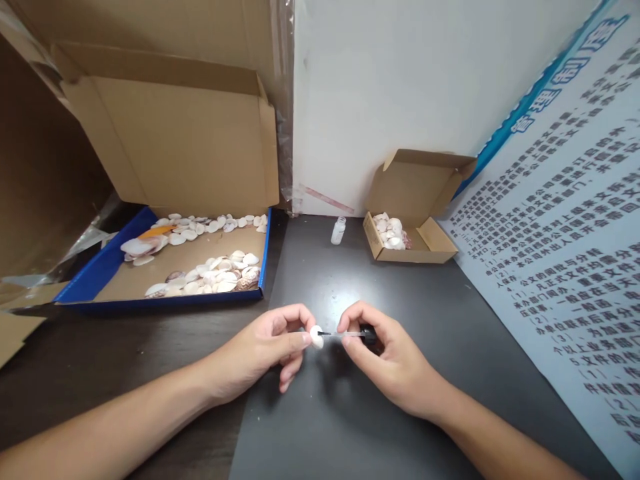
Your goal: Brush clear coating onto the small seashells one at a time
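Observation:
Between the thumb and forefinger of my left hand (277,340) is a small white seashell (317,337), held just above the dark tabletop. My right hand (383,353) grips a thin brush (345,333) with a clear stem and a black cap. Its dark tip points left and reaches the shell's face. A small open glass bottle (339,231) with a whitish label stands beyond my hands, tilted-looking in this wide view.
At the left, an open blue-edged cardboard box (170,303) holds many loose shells and an orange piece. A smaller open cardboard box (417,253) with white shells sits at the back right. A printed sheet (560,267) borders the right side; a white panel (380,87) rises behind.

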The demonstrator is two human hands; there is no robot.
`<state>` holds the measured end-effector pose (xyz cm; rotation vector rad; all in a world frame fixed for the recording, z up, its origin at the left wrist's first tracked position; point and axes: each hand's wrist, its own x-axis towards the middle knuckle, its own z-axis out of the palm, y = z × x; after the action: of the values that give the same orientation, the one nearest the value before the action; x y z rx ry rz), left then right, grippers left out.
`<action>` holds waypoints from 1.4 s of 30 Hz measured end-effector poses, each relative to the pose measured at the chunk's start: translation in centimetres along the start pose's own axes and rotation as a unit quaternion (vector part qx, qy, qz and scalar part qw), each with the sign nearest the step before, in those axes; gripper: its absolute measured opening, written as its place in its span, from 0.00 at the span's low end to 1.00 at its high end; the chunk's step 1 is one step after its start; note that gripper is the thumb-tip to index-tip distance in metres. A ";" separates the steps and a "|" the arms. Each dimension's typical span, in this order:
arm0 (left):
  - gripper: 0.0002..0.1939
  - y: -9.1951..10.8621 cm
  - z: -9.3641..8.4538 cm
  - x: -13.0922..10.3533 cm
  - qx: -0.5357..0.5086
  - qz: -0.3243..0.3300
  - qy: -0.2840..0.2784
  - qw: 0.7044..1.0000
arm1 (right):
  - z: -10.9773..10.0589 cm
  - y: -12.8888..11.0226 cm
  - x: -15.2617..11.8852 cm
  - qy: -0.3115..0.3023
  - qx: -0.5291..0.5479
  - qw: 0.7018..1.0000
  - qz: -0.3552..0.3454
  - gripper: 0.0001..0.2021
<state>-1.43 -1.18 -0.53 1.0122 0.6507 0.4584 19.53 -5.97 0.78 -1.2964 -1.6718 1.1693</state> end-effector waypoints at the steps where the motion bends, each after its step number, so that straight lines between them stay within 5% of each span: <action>1: 0.14 -0.1 -0.1 0.0 0.001 -0.001 -0.002 1.000 | 0.1 0.2 0.0 -0.001 -0.005 1.000 -0.003 0.01; 13: 0.13 -0.3 -0.2 0.2 0.006 -0.015 0.003 1.000 | -0.1 0.7 -0.2 0.042 -0.056 0.996 -0.048 0.03; 18: 0.14 -0.3 -0.2 0.2 0.017 -0.019 0.005 1.000 | 0.0 0.6 -0.3 0.047 0.021 0.999 -0.013 0.06; 25: 0.14 -0.2 -0.2 0.2 0.017 -0.019 0.003 1.000 | -0.2 0.2 0.2 0.090 -0.025 0.996 -0.012 0.05; 42: 0.13 0.0 -0.2 -0.1 0.002 -0.011 0.002 1.000 | 0.1 0.3 -0.3 0.099 -0.075 0.989 -0.077 0.03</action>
<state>-1.62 -1.10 -0.59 1.0073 0.6655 0.4392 19.64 -6.23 0.44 -1.3026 -1.7039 0.8106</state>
